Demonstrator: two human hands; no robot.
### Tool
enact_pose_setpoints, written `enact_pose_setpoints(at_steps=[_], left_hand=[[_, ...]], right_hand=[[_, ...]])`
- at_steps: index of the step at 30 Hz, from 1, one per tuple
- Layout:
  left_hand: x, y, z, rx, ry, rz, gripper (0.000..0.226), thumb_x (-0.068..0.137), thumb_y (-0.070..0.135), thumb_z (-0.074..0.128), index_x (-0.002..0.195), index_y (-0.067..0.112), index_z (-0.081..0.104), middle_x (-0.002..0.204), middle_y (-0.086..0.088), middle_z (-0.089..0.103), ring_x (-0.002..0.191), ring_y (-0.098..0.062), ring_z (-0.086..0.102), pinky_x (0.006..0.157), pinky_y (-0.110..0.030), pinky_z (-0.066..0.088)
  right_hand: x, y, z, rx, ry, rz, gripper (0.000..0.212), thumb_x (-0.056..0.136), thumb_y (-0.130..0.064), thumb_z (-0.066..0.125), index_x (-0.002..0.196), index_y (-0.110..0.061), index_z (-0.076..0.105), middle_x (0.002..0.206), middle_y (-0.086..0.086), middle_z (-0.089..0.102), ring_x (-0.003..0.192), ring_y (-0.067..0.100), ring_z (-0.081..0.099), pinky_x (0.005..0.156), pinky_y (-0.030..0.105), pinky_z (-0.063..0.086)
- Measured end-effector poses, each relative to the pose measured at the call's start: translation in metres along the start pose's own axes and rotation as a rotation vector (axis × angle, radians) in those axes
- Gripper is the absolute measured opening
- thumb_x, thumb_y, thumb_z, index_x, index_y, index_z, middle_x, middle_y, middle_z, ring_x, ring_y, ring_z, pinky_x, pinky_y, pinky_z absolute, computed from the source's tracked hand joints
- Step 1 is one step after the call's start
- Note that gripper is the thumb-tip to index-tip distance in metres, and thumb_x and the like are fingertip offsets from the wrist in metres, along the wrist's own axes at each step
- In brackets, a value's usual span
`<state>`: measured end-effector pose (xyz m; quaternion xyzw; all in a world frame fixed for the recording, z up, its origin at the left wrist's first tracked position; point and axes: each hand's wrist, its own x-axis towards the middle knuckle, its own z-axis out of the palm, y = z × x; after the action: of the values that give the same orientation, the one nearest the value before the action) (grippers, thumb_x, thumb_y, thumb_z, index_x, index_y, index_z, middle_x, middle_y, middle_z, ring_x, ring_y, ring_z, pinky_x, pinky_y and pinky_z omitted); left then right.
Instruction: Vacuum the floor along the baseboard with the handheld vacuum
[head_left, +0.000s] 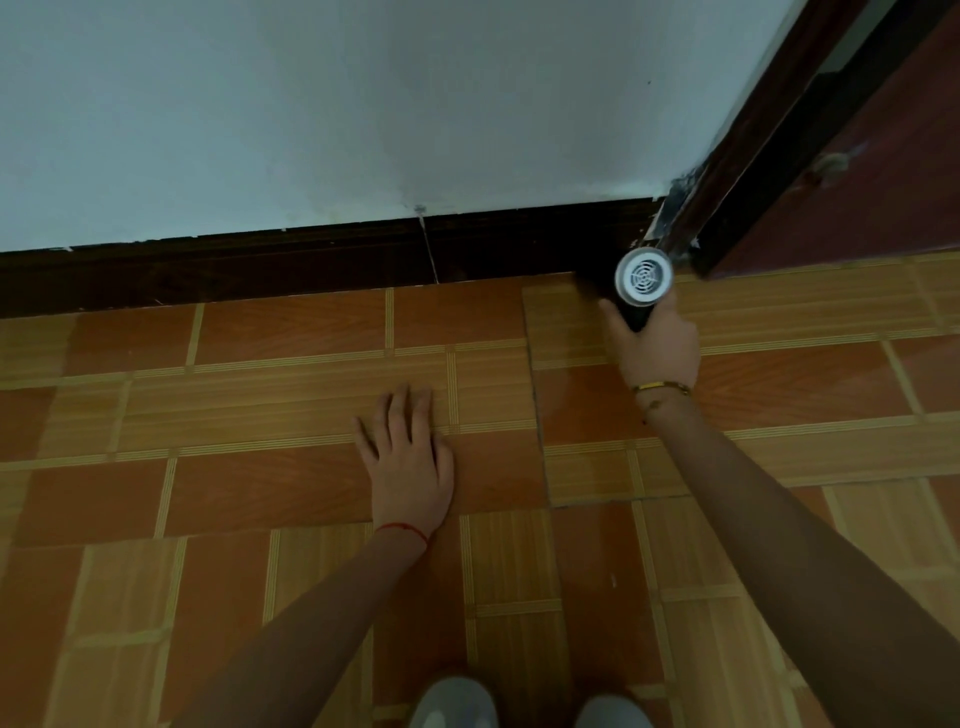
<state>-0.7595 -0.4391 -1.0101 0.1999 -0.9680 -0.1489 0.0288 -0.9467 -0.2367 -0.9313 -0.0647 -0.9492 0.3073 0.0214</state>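
R hand (655, 347) wrapped tight round vacuum (643, 283) body, white vent end facing cam, nose at baseboard (311, 260) by door frame (737, 171). L hand (408, 462) flat on floor (260, 499), fingers spread, empty.

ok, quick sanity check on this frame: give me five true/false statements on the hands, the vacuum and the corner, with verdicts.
1. The right hand grips the black handheld vacuum with the white round vent. True.
2. The left hand holds a cloth. False: it lies flat and empty on the orange wood-pattern tiled floor.
3. The vacuum is at the corner where the dark brown baseboard meets the reddish-brown door frame. True.
4. The vacuum's vent faces the wall. False: it faces the camera.
5. The right wrist carries a gold bracelet. True.
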Motion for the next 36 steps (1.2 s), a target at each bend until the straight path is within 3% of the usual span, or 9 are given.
enact_pose_setpoints(at_steps=[5, 8, 11, 22, 29, 36], left_hand=[[0.000, 0.000, 0.001, 0.007, -0.002, 0.001, 0.058, 0.097, 0.035, 0.029, 0.152, 0.017, 0.034, 0.159, -0.009, 0.031, 0.149, -0.030, 0.020, 0.119, -0.064, 0.010], [-0.001, 0.000, 0.001, 0.007, 0.005, 0.002, 0.057, 0.097, 0.035, 0.030, 0.152, 0.017, 0.035, 0.158, -0.010, 0.031, 0.149, -0.030, 0.020, 0.119, -0.064, 0.009], [0.000, -0.001, 0.001, 0.011, 0.010, 0.009, 0.057, 0.097, 0.035, 0.031, 0.151, 0.017, 0.035, 0.158, -0.009, 0.032, 0.149, -0.030, 0.021, 0.119, -0.064, 0.009], [0.000, 0.000, 0.000, 0.001, 0.012, 0.007, 0.056, 0.098, 0.034, 0.031, 0.151, 0.018, 0.035, 0.157, -0.010, 0.033, 0.148, -0.030, 0.022, 0.119, -0.063, 0.010], [-0.001, -0.001, 0.000, 0.001, 0.014, 0.008, 0.056, 0.098, 0.034, 0.031, 0.152, 0.017, 0.035, 0.158, -0.010, 0.033, 0.148, -0.030, 0.023, 0.120, -0.063, 0.009], [0.000, -0.003, 0.001, -0.031, 0.025, 0.014, 0.056, 0.097, 0.033, 0.034, 0.151, 0.018, 0.036, 0.156, -0.010, 0.035, 0.148, -0.030, 0.024, 0.120, -0.063, 0.010]], right_hand=[[-0.003, -0.001, -0.003, -0.018, 0.021, 0.033, 0.073, 0.086, -0.052, 0.059, 0.138, -0.006, 0.036, 0.101, 0.020, 0.067, 0.092, 0.039, 0.064, 0.070, 0.043, 0.052], [-0.015, -0.020, 0.007, 0.000, -0.081, -0.097, 0.069, 0.087, -0.047, 0.061, 0.139, -0.011, 0.036, 0.104, 0.015, 0.068, 0.090, 0.033, 0.066, 0.064, 0.031, 0.047], [-0.022, -0.034, 0.020, -0.014, -0.155, -0.222, 0.066, 0.086, -0.051, 0.059, 0.137, -0.013, 0.038, 0.103, 0.010, 0.069, 0.087, 0.029, 0.067, 0.061, 0.029, 0.047], [-0.005, 0.002, -0.001, -0.019, 0.043, 0.020, 0.072, 0.086, -0.051, 0.058, 0.140, -0.009, 0.035, 0.103, 0.019, 0.068, 0.093, 0.039, 0.064, 0.071, 0.041, 0.050], [-0.026, -0.031, 0.018, 0.014, -0.045, -0.095, 0.055, 0.086, -0.045, 0.062, 0.124, -0.012, 0.041, 0.099, 0.012, 0.069, 0.084, 0.031, 0.068, 0.059, 0.031, 0.046], [-0.027, -0.035, 0.024, 0.049, -0.111, -0.201, 0.056, 0.086, -0.047, 0.062, 0.126, -0.013, 0.043, 0.101, 0.009, 0.069, 0.084, 0.029, 0.067, 0.059, 0.028, 0.044]])
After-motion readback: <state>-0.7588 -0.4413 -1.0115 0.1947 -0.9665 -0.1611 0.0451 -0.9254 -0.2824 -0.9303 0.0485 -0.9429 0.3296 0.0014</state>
